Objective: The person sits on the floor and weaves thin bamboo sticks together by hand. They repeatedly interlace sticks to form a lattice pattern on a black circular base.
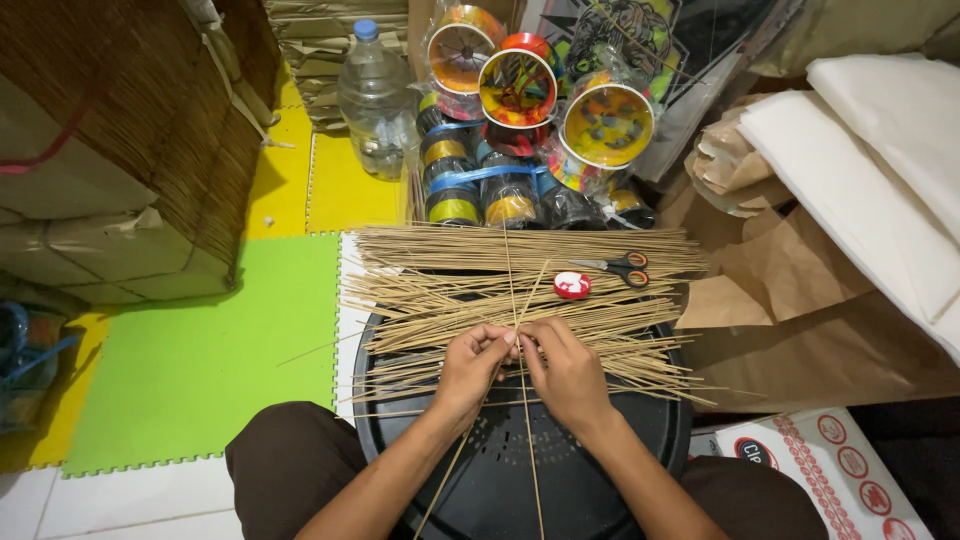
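The person sits with a round black tray [640, 440] over the lap, and both hands meet above it at the place where two thin bamboo sticks [524, 440] cross. The left hand [470, 368] and the right hand [567, 372] are each closed with the fingertips pinching the sticks at the crossing, probably so that the crossing stays fixed while the long ends hang free toward the knees. The two sticks are pale, very slim and straight; one runs up past the hands. Behind the hands a loose heap of similar sticks [450, 300] lies sideways on the tray, within easy reach. On this heap rest scissors [620, 266] and a small red-and-white roll [572, 285], just beside each other.
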